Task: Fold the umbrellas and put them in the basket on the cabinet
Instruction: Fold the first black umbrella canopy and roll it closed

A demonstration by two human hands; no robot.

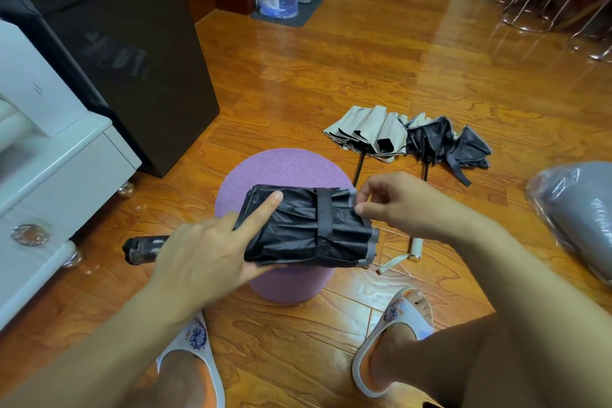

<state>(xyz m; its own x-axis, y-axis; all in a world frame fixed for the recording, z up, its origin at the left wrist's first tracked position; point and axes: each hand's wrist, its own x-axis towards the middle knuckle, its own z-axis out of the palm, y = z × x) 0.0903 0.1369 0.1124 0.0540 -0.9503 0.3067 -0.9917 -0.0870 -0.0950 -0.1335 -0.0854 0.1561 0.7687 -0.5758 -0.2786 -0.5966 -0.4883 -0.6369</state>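
**Folded black umbrella held over the purple stool**

Head view: the person holds a folded black umbrella [308, 225] at the centre of the frame, above a round purple stool [284, 166]. The left hand [205, 252] grips it from the 8 o'clock side, fingers curled beneath the canopy and the index finger laid straight across the top; the dark handle [142, 249] sticks out toward 9 o'clock. The right hand [394, 202], at 3 o'clock of the bundle, pinches the grey-edged fabric at the canopy's end between thumb and fingertips. A black strap [326, 225] wraps around the bundle.

On the wooden floor [331, 60] at 1 o'clock lie two unfolded umbrellas touching each other: a beige umbrella [367, 131] and, to its right, a black-and-grey umbrella [447, 142]. A plastic-wrapped grey bundle [576, 215] sits at 3 o'clock. A dark cabinet [132, 53] stands at 10 o'clock with a white cabinet [49, 159] beside it. Both feet wear white slippers [397, 331] at 6 o'clock. No basket can be made out.
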